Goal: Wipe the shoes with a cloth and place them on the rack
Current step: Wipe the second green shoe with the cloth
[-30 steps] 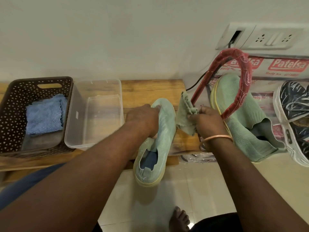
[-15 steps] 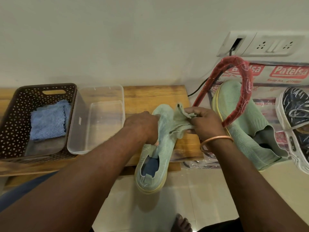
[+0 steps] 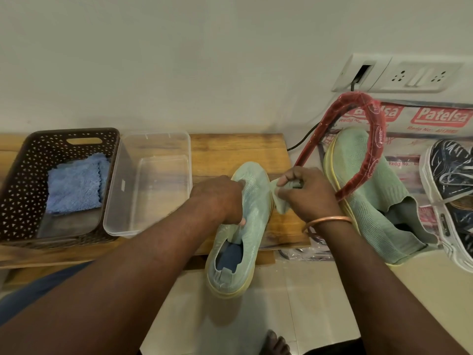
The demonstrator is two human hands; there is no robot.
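The right hand, pinching the small pale-green cloth, had shifted from the toe top to the right side of the pale-green knit shoe. The left hand gripped its upper at the wooden bench's front-right corner. Wiping was judged unfinished.

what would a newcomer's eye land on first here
The pale green shoe in the middle, held by the left hand while the right hand pinches a green cloth beside it. To the right a matching shoe sits behind a red wrapped bar; far left, a blue cloth lies in a brown basket.
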